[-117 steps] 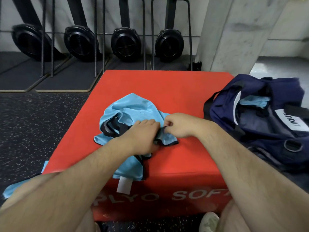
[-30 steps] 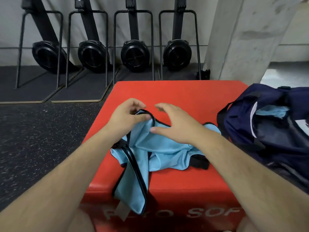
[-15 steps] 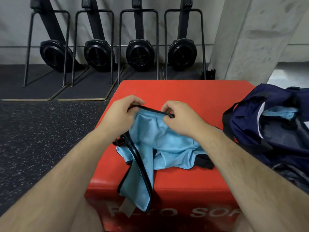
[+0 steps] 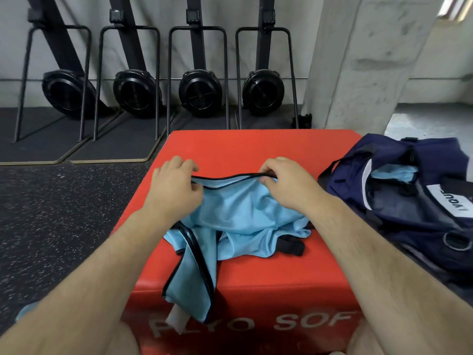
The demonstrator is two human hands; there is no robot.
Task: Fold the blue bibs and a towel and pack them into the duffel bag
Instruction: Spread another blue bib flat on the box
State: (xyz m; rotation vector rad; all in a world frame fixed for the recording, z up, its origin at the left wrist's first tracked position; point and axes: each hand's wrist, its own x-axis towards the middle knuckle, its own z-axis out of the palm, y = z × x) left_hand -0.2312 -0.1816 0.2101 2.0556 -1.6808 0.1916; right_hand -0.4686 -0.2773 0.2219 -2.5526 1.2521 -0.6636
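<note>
A light blue bib (image 4: 238,221) with black trim lies crumpled on the red plyo box (image 4: 256,149). One end of it hangs over the box's front edge. My left hand (image 4: 174,185) and my right hand (image 4: 284,183) each pinch the bib's black-edged upper hem and hold it stretched between them. To the right stands the open navy duffel bag (image 4: 409,201). Inside the bag lies another light blue cloth (image 4: 394,175).
Several black rowing machines (image 4: 199,90) stand upright along the back wall on dark mats. A concrete pillar (image 4: 363,60) rises behind the box's right corner. Speckled black rubber floor (image 4: 51,213) lies to the left. A bit of blue cloth (image 4: 25,311) shows at the lower left.
My hands have moved apart along the bib's black hem, pulling it taut and straight. Earlier the bib lay bunched nearer the front of the box under both hands.
</note>
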